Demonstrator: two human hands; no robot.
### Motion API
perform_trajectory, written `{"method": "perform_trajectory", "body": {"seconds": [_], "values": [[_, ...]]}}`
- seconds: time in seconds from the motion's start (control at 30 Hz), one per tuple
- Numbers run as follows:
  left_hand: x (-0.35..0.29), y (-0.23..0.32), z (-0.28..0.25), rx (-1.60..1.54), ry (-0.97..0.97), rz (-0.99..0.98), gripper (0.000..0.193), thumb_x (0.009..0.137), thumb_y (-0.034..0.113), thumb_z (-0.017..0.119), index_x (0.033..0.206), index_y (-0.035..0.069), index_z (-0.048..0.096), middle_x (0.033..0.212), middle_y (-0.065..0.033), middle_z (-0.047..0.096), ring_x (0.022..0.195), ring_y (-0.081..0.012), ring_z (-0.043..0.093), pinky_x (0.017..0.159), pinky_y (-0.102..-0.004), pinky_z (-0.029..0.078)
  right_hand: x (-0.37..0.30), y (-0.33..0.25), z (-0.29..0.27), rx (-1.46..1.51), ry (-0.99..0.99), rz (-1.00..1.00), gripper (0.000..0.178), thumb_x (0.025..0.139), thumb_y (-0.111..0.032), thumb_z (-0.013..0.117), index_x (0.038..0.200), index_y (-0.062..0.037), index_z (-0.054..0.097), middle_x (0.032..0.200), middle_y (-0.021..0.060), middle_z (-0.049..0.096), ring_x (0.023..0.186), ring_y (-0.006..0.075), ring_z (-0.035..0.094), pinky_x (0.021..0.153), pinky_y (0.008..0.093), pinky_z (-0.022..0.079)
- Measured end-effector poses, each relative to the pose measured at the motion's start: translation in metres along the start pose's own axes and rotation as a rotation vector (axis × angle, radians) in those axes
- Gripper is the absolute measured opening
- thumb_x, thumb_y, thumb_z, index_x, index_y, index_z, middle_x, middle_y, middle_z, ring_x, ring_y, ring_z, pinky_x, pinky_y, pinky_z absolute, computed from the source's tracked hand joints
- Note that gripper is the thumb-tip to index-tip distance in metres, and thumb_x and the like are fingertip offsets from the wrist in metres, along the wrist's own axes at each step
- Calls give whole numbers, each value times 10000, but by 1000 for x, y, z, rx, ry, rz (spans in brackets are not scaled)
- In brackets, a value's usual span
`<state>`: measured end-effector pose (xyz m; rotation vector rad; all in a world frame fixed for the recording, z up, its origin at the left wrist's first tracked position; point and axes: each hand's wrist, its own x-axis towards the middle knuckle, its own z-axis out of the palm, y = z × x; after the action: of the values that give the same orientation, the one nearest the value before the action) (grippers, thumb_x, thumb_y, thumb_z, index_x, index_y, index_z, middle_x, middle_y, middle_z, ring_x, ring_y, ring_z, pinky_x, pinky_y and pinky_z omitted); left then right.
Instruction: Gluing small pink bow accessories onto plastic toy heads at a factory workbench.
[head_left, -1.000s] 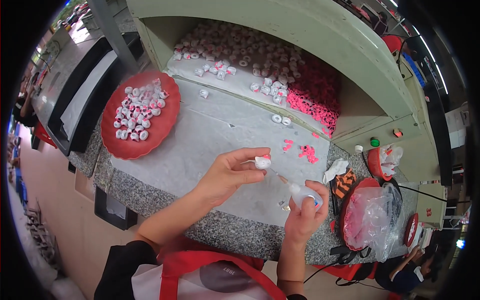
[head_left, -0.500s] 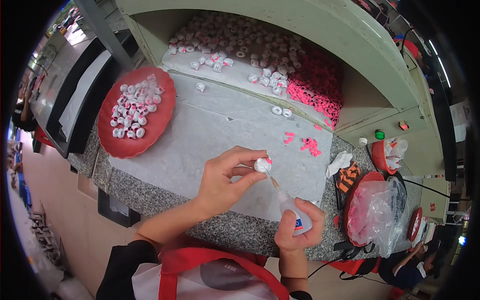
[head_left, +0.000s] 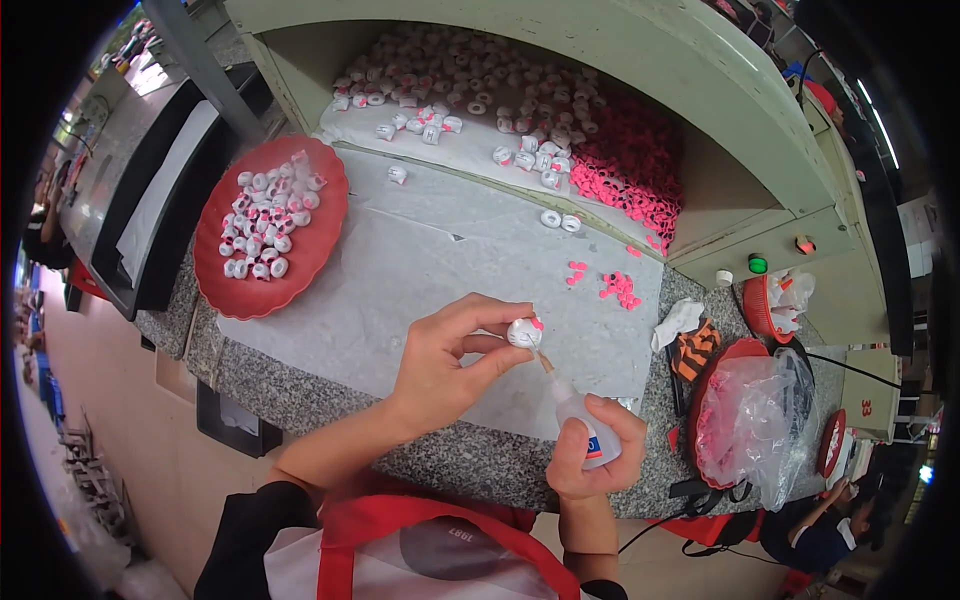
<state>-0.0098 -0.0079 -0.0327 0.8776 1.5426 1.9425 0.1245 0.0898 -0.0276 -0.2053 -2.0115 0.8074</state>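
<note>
Between the thumb and fingers of my left hand (head_left: 440,365) is a small white rounded piece (head_left: 524,333) with a pink spot and thin dark lines. My right hand (head_left: 600,455) grips a translucent squeeze bottle (head_left: 577,412), tilted up and to the left. Its thin nozzle points at the lower right of the white piece; I cannot tell whether the tip touches it. Both hands are above a white sheet (head_left: 400,260) on the speckled worktop. Small pink pieces (head_left: 620,290) lie on the sheet, beyond the bottle to the right.
On the left, a red scalloped plate (head_left: 215,280) carries many white-and-pink pieces. A pale green shelf box (head_left: 740,130) at the back holds heaps of white pieces and pink pieces (head_left: 625,185). To the right are a striped cloth (head_left: 695,350) and a clear plastic bag (head_left: 760,410) on a red plate.
The bottle's nozzle has shifted very slightly down and away from the white piece. My left hand stays almost still, holding the same piece.
</note>
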Motion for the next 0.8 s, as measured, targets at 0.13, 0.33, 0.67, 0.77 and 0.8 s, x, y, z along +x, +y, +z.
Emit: {"method": "perform_trajectory", "body": {"seconds": [0.13, 0.33, 0.67, 0.77, 0.8], "values": [[0, 0, 0, 4, -8, 1, 348, 727, -104, 581, 1065, -33, 532, 1013, -134, 531, 933, -195, 556, 773, -287, 519, 1, 1, 1, 9, 6, -24, 287, 670, -40, 614, 930, 29, 513, 688, 105, 580, 451, 186, 523, 411, 267, 416], [2, -1, -3, 73, -10, 46, 343, 724, -106, 580, 1055, -21, 554, 1024, -132, 537, 938, -191, 556, 769, -279, 517, 5, -2, -2, 17, -18, -28, 267, 656, -29, 613, 901, 26, 524, 679, 93, 580, 432, 172, 506, 401, 256, 402], [5, 1, -6, -235, -33, -242, 362, 728, -92, 581, 1082, -40, 529, 1032, -150, 582, 922, -186, 578, 803, -291, 482, 5, 0, -4, 11, 13, -7, 266, 652, -27, 609, 899, 25, 524, 677, 95, 579, 424, 166, 501, 395, 257, 400], [5, 0, -8, -310, -46, -314, 383, 723, -87, 585, 1096, -35, 521, 1030, -154, 588, 922, -188, 584, 803, -295, 478, 2, 0, -4, 30, 24, 13, 266, 653, -31, 610, 898, 27, 524, 674, 97, 577, 422, 166, 498, 394, 257, 400], [5, 0, -8, -355, -48, -327, 392, 719, -85, 588, 1101, -30, 519, 1029, -156, 588, 925, -192, 584, 801, -298, 478, 2, 0, -4, 30, 24, 14, 266, 653, -31, 610, 898, 27, 524, 674, 97, 577, 422, 166, 498, 394, 257, 400]]}}
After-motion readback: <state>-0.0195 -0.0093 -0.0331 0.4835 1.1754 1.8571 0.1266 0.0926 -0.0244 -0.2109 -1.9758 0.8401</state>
